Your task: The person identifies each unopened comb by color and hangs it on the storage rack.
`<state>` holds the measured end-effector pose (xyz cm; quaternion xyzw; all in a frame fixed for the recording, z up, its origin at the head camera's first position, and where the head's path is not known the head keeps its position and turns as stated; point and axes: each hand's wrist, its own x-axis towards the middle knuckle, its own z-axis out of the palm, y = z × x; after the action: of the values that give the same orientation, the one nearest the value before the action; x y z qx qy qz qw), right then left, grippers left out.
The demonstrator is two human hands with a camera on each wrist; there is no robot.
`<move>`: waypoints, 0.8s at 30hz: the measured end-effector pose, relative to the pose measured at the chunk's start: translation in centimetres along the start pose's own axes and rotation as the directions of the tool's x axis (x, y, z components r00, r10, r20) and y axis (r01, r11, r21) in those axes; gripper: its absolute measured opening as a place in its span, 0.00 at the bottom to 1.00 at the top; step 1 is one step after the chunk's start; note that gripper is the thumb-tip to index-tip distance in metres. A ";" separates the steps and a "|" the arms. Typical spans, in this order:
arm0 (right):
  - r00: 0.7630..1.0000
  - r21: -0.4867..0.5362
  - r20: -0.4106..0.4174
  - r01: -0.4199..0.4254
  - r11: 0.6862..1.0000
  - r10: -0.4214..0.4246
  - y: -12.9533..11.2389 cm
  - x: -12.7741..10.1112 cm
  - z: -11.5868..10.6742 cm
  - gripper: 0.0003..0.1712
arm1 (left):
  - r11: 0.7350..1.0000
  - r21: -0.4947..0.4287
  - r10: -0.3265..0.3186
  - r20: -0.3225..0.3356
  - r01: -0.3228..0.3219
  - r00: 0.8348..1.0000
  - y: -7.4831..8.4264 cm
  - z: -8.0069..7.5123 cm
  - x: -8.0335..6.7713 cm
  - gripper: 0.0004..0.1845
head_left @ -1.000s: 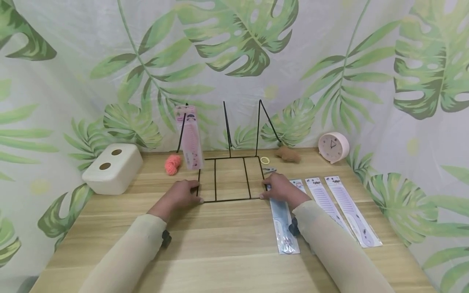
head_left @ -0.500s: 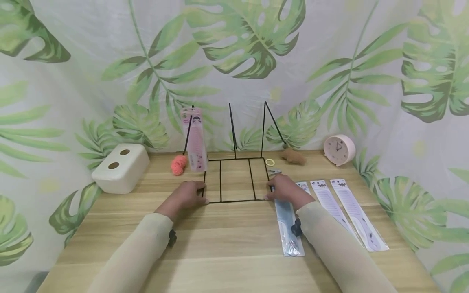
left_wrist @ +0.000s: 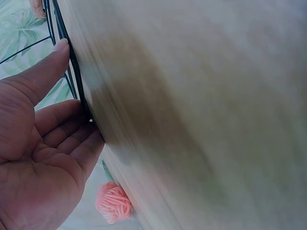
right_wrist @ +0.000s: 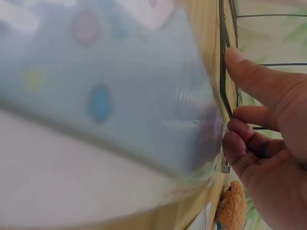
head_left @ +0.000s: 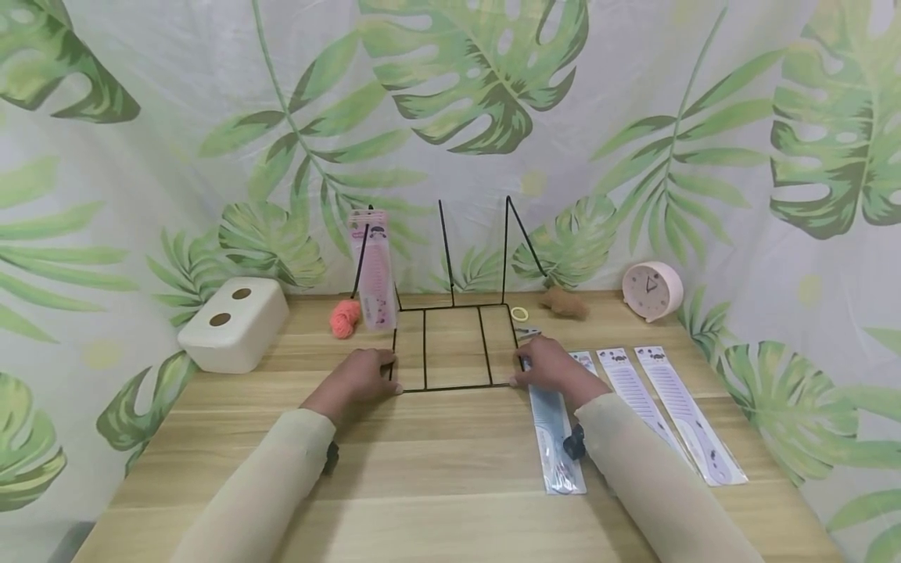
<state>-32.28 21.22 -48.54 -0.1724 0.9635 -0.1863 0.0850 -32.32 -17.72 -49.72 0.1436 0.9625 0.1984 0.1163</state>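
The black wire rack sits mid-table between both hands, left hand and right hand each pinching a near corner, equally close.

The rack is thin black metal wire, smooth and matt. Under it the bench shows pale wood grain with a soft sheen. Right of the rack, the comb packets are glossy clear plastic; left of it, the yarn ball looks fuzzy.
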 end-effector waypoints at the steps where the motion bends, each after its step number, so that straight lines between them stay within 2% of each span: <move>1: 1.000 0.015 -0.014 0.005 1.000 -0.005 0.3 -0.4 -0.1 0.36 | 1.000 0.000 0.001 0.000 -0.001 1.000 0.0 0.0 0.0 0.39; 4: 0.998 0.087 -0.066 0.000 0.996 0.006 1.7 -2.1 -0.8 0.37 | 1.000 0.000 0.005 0.002 -0.005 1.000 0.1 0.1 0.2 0.39; 9: 0.981 0.200 -0.162 -0.072 0.977 0.105 5.4 -6.4 -3.2 0.36 | 1.000 -0.009 0.002 0.011 -0.002 1.000 0.1 0.1 0.2 0.39; 15: 0.924 0.216 -0.238 -0.251 0.944 0.300 11.1 -12.1 -6.3 0.38 | 1.000 -0.017 -0.012 0.020 0.012 1.000 -0.1 -0.1 0.1 0.39; 17: 0.897 0.220 -0.217 -0.339 0.915 0.384 12.8 -13.9 -7.0 0.41 | 1.000 -0.013 -0.009 0.018 0.009 1.000 0.0 -0.1 0.1 0.39; 21: 0.849 0.261 -0.102 -0.481 0.837 0.519 15.5 -16.8 -7.9 0.49 | 1.000 -0.005 -0.003 0.019 0.003 1.000 0.0 -0.1 0.2 0.39; 24: 0.824 0.271 -0.020 -0.541 0.796 0.566 17.0 -17.9 -7.7 0.52 | 1.000 -0.005 0.000 0.025 0.000 1.000 0.1 0.0 0.2 0.39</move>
<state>-22.51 45.06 -46.33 0.1386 0.9428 -0.2830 0.1089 -32.46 -17.58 -49.72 0.1457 0.9606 0.1990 0.1285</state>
